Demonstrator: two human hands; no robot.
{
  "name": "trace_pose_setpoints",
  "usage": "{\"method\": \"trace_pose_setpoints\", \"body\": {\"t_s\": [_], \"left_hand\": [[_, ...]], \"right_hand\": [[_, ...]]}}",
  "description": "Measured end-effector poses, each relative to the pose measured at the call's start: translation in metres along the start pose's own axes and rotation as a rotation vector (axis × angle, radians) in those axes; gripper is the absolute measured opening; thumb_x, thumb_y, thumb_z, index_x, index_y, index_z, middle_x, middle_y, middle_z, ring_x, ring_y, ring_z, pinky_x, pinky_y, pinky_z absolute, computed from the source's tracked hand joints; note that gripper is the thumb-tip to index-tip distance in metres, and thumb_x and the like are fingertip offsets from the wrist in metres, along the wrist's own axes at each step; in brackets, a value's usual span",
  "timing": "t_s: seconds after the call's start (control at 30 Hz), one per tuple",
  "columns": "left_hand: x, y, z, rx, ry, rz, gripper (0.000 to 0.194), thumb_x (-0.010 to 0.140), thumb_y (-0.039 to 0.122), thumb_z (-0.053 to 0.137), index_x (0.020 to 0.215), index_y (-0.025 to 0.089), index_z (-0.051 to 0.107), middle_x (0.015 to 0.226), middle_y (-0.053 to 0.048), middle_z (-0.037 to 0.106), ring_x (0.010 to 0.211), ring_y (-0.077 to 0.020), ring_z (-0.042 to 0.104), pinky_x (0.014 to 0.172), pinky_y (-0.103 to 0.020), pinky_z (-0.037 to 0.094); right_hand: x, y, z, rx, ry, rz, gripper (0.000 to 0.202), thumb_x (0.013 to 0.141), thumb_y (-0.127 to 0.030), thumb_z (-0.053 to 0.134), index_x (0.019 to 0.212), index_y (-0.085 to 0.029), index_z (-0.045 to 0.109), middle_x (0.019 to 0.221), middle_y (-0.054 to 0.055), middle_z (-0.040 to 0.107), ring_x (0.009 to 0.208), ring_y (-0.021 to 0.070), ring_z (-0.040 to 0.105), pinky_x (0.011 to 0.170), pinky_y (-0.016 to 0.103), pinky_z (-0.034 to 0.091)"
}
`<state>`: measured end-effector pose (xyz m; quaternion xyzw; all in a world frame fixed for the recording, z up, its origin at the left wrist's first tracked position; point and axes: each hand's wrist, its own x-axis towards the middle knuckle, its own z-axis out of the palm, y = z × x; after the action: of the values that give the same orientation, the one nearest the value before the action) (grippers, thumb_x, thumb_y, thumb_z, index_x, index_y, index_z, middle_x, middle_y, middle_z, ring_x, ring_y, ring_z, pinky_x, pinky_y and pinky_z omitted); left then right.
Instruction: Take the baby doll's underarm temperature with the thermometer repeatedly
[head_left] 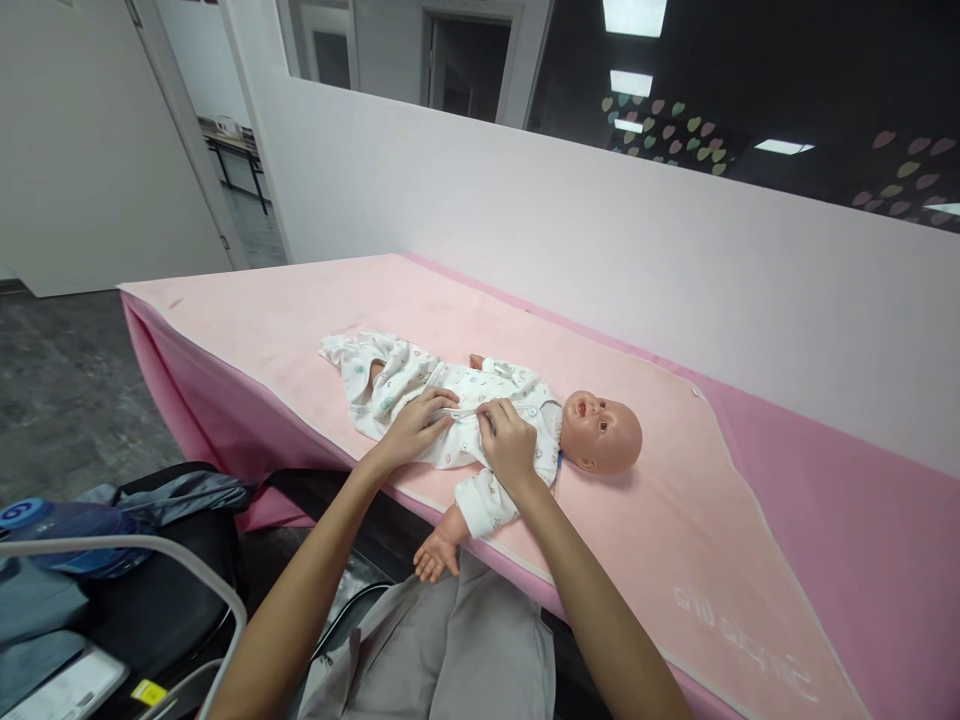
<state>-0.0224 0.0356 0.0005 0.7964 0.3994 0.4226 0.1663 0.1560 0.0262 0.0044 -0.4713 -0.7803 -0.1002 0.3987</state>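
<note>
A baby doll lies on its back on the pink-covered table, its bald head to the right. It wears a white patterned romper, with one bare doll hand reaching over the table's near edge. My left hand rests on the romper's front at the belly, fingers bent and pressed to the cloth. Just to its right, my right hand grips the front edge of the romper near the chest, thumb and fingers pinched together. The cloth between my fingertips is partly hidden.
A pale pink mat covers the table, which stands against a white wall with a dark window. At the lower left, a black chair holds a blue bottle and clothing. A doorway opens at the back left.
</note>
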Motion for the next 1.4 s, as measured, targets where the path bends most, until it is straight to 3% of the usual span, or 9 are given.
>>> {"method": "trace_pose_setpoints", "body": {"t_s": [0.37,0.67,1.4], "left_hand": [[0.0008,0.0017,-0.0012,-0.105,0.018,-0.054,0.02,0.084,0.033,0.048,0.078,0.019,0.061,0.104,-0.007,0.058,0.1,-0.0203,0.055,0.09,-0.034,0.043],[0.0002,0.0053,-0.0042,-0.113,0.025,-0.029,0.02,0.084,0.027,0.046,0.087,0.02,0.064,0.105,-0.006,0.061,0.103,-0.0207,0.055,0.094,-0.035,0.04],[0.0005,0.0035,-0.0019,-0.058,0.003,-0.04,0.025,0.089,0.033,0.039,0.091,0.02,0.06,0.108,-0.006,0.057,0.104,-0.0207,0.052,0.094,-0.033,0.037]], "right_hand": [[0.0,-0.0004,-0.0012,-0.025,-0.018,-0.011,0.014,0.089,-0.02,0.047,0.086,-0.021,0.061,0.083,-0.001,0.062,0.067,0.0087,0.056,0.055,0.02,0.032],[0.0002,-0.0008,-0.0015,-0.022,-0.011,-0.007,0.014,0.089,-0.02,0.048,0.085,-0.021,0.061,0.082,-0.001,0.063,0.067,0.009,0.056,0.054,0.021,0.031],[-0.0002,0.0,-0.0013,-0.046,-0.053,-0.003,0.014,0.09,-0.021,0.047,0.087,-0.021,0.061,0.085,-0.001,0.063,0.069,0.009,0.057,0.056,0.021,0.031]]}}
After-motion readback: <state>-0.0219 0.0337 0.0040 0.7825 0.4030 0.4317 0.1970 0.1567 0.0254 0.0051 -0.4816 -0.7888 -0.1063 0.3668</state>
